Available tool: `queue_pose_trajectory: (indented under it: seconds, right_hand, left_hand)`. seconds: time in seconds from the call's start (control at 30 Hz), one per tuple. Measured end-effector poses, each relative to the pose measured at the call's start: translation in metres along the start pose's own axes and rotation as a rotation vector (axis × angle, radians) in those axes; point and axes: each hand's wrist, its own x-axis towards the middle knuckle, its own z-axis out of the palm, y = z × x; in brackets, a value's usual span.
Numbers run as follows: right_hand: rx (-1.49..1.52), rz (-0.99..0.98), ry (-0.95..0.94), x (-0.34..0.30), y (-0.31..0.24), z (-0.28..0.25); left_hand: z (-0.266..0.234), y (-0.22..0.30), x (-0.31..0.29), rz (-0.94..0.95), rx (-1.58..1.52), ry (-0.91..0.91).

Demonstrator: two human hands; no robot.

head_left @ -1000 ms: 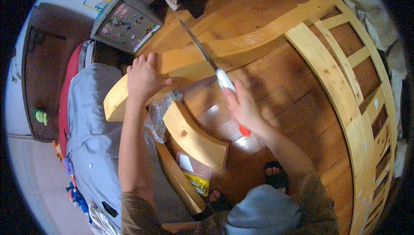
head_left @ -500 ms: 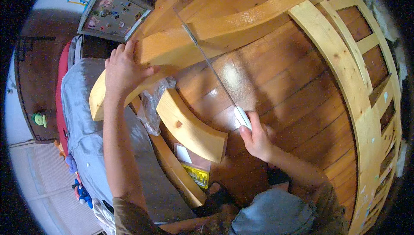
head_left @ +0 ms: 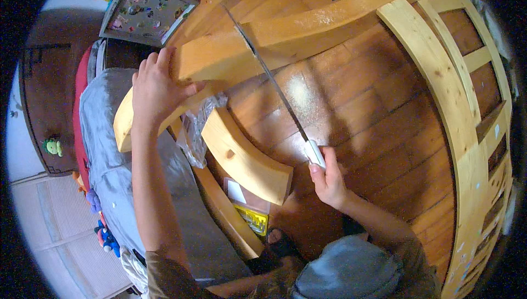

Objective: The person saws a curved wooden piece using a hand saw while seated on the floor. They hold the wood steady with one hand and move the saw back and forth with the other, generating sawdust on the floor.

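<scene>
A long, curved light-wood beam (head_left: pixel 219 64) runs from the bed's edge on the left to the far right. My left hand (head_left: pixel 160 87) grips its left part, fingers over the far side and thumb spread along the near side. In my right hand (head_left: pixel 330 181) is the white handle of a handsaw (head_left: pixel 285 101). Its long, thin blade slants up and left across the beam, sitting in a cut to the right of my left hand. Pale sawdust (head_left: pixel 299 93) lies on the floor beneath the blade.
A short curved wood offcut (head_left: pixel 241 153) lies near me, beside crumpled clear plastic (head_left: pixel 195 140) and a yellow package (head_left: pixel 252 219). At the left stands a bed with grey bedding (head_left: pixel 118 151). A slatted wooden frame (head_left: pixel 458 118) fills the right side. A grey cabinet (head_left: pixel 145 10) stands far left.
The saw handle has come slightly toward me and to the right, drawing the blade along the cut. My left hand keeps its place on the beam.
</scene>
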Motion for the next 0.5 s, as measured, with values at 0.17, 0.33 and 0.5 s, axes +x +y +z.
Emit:
queue_pose_trajectory:
  seconds: [0.17,0.33,0.5]
  right_hand:
    - [-0.041,-0.258,0.100,0.063,-0.013,0.015]
    - [-0.095,-0.181,0.063,0.126,-0.066,0.017]
    - [-0.079,-0.019,0.024,0.014,-0.040,-0.005]
  left_hand:
    - [0.000,0.002,0.000,-0.015,0.025,0.010]
    - [0.000,0.003,0.001,-0.024,0.046,-0.021]
    - [0.003,0.000,-0.001,-0.021,0.008,0.003]
